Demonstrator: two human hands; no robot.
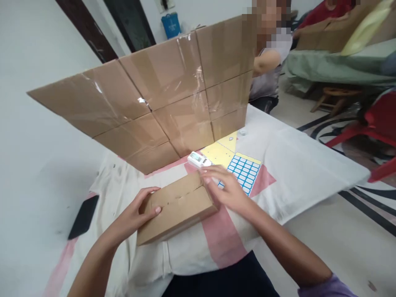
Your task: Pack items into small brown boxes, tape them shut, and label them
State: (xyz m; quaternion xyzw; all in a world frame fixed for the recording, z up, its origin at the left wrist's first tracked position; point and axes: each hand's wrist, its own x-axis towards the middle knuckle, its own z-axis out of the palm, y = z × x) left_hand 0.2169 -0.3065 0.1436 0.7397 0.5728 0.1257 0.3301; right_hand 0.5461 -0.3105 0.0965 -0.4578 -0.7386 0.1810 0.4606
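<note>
In the head view, low at centre: a brown cardboard box [182, 202], flat on a white-and-pink tablecloth [222, 243], with a seam along the top. Over the left end, the left hand [140, 206], thumb laid on the top face and well spread from the fingers near the far edge; firmness of hold impossible to tell. At the right end, by the far corner, the right hand [227, 189], fingers bent and close together; any pinch impossible to tell. Just beyond that corner, a small white device with a screen [197, 159]; next to it, a yellow sheet [218, 152] and a sheet of blue-bordered labels [244, 169], partly behind the right hand. Behind everything, an upright cardboard partition [173, 99]. Far left, a black smartphone-like slab [83, 216]. Past the partition's right edge, a seated co-worker [267, 84].
</note>
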